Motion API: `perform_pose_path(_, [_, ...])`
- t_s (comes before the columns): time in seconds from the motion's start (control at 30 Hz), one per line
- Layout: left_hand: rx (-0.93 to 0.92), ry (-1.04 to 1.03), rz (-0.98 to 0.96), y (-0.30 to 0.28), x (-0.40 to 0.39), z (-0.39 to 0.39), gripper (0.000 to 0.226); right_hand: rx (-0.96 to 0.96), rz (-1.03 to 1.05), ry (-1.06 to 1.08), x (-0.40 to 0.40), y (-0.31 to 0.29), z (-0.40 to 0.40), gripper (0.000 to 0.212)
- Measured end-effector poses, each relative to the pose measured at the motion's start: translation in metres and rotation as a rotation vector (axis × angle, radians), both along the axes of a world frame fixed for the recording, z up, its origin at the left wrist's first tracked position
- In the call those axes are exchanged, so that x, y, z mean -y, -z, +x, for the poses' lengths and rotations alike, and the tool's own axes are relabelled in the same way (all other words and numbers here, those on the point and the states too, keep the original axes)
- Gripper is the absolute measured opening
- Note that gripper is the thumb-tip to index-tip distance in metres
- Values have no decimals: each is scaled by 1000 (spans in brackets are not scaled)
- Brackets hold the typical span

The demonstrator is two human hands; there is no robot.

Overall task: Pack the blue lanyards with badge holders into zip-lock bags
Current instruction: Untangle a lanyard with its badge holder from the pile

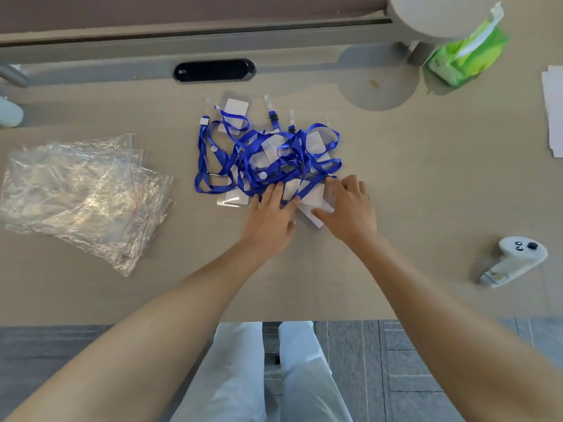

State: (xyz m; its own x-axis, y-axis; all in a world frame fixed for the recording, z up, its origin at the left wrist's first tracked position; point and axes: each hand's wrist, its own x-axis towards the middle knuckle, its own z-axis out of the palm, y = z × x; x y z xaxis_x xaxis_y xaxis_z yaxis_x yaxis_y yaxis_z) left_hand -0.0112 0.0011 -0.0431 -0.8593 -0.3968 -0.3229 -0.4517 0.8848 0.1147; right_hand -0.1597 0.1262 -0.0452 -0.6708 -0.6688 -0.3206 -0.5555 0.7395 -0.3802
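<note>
A tangled heap of blue lanyards (268, 156) with clear badge holders lies in the middle of the table. One badge holder (234, 114) shows at the heap's far left. My left hand (272, 216) rests with straight fingers on the near edge of the heap, touching the straps. My right hand (350, 208) lies beside it, fingers and thumb round a badge holder (316, 205) at the heap's near right corner. A stack of crumpled clear zip-lock bags (82, 196) lies flat on the left of the table.
A white controller (515, 260) lies at the right. A green tissue pack (466, 56) and a round lamp base (377, 80) stand at the back right, white paper (554, 111) at the right edge. A black cable port (214, 70) sits behind the heap.
</note>
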Motion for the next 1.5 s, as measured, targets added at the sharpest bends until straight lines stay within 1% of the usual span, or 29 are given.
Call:
perform_pose_path(0.23, [-30, -31, 45, 2, -1, -1, 55, 15, 19, 6, 4, -1, -6, 74])
perform_pose_path(0.4, [-50, -58, 74, -1, -5, -1, 53, 40, -20, 29, -3, -4, -4, 77])
perform_pose_path(0.43, [-56, -67, 82, -2, -5, -2, 52, 66, -37, 38, -6, -6, -3, 73])
perform_pose_path(0.57, [-82, -145, 123, -10, -8, -5, 49, 161, -194, 145, -23, -8, -1, 37])
perform_pose_path(0.67, [-112, -180, 168, -21, -12, -9, 50, 271, -295, 298, -36, -13, 2, 23])
perform_pose_path(0.77, [-176, -190, 199, -36, -17, -15, 53, 325, -346, 368, -51, -23, 4, 23])
perform_pose_path(0.87, [-176, -170, 233, -49, -25, -21, 54, 330, -372, 353, -66, -35, 6, 23])
perform_pose_path(1.03, [-218, -182, 325, -56, -32, -16, 39, 304, -396, 322, -78, -55, 11, 17])
perform_pose_path(1.2, [-252, -184, 338, -64, -33, -5, 34, 298, -431, 304, -82, -75, 20, 14])
perform_pose_path(1.33, [-276, -159, 393, -71, -31, 3, 31, 282, -472, 281, -80, -90, 31, 15])
perform_pose_path(1.5, [-338, -109, 385, -89, -33, 11, 13, 273, -527, 280, -84, -105, 39, 14])
